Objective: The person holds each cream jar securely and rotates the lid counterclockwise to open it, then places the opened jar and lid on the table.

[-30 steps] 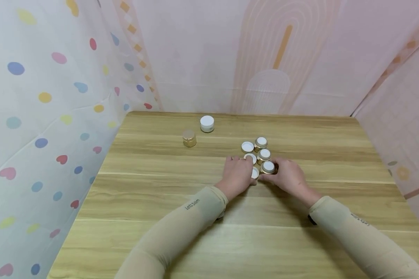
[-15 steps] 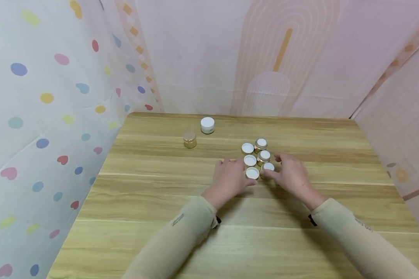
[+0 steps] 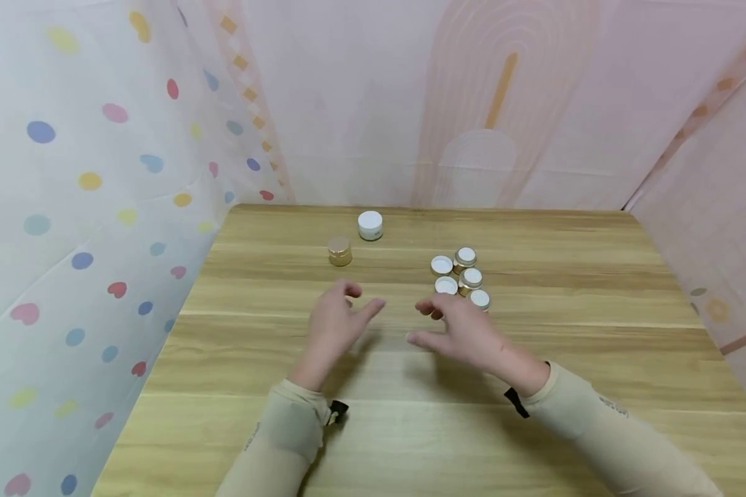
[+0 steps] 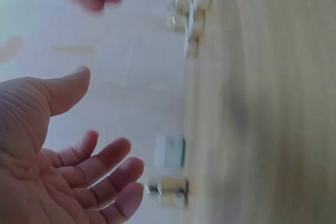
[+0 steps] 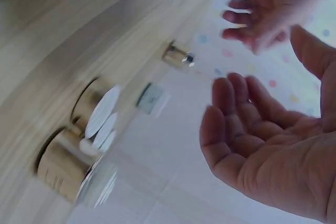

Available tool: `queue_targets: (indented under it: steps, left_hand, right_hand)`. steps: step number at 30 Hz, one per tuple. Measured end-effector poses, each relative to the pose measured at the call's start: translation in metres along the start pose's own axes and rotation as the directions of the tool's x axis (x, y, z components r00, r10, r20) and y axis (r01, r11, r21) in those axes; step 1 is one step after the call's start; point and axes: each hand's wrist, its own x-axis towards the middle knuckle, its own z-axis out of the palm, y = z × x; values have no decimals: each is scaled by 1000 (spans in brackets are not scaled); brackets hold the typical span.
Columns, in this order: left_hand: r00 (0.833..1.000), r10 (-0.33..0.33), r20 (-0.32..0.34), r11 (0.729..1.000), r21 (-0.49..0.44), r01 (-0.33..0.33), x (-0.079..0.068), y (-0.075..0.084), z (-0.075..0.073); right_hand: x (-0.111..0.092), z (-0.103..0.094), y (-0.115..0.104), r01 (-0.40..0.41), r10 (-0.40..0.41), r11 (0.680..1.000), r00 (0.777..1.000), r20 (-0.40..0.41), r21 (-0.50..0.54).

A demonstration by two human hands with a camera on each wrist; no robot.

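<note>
My left hand (image 3: 336, 328) hovers over the table left of centre, fingers relaxed and holding nothing. The palm and loosely bent fingers of that hand show in the left wrist view. My right hand (image 3: 463, 331) is also empty, held just in front of a small cluster of cosmetic jars. Three gold jars with white inner covers stand in a column, the front jar (image 3: 480, 299) nearest the hand. Left of them lie upturned gold lids with white insides, the back lid (image 3: 441, 265) and the middle lid (image 3: 445, 285) visible. My right hand hides the front lid in the head view.
A closed gold jar (image 3: 340, 251) stands at the back left of the table (image 3: 255, 331). Behind it is a jar with a white lid (image 3: 370, 225). Patterned curtains (image 3: 348, 103) hang along the back and both sides.
My right hand has let go of the front gold jar and moved left. My left hand has drawn away from the lids to the left. The jars and visible lids stay in place.
</note>
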Motion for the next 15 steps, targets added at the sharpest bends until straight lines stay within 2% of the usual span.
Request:
queue_targets:
  steps: [3,7,10,15]
  left_hand:
    - [998,-55,-15,995,-79,54,2,-19,-9]
    - [992,-122,5,980,-156,122,12,-33,-19]
    - [985,-171,29,964,-203,174,28,-41,-24]
    - [972,-230,55,938,-254,237,66,-50,-31]
  right_hand:
    - [-5,5,-3,-8,8,1000,999,46,2]
    - [-8,9,-2,-41,40,999,997,60,9]
    - [-8,11,-1,-66,64,998,995,71,24]
    - [-7,14,1,-71,68,997,995,78,36]
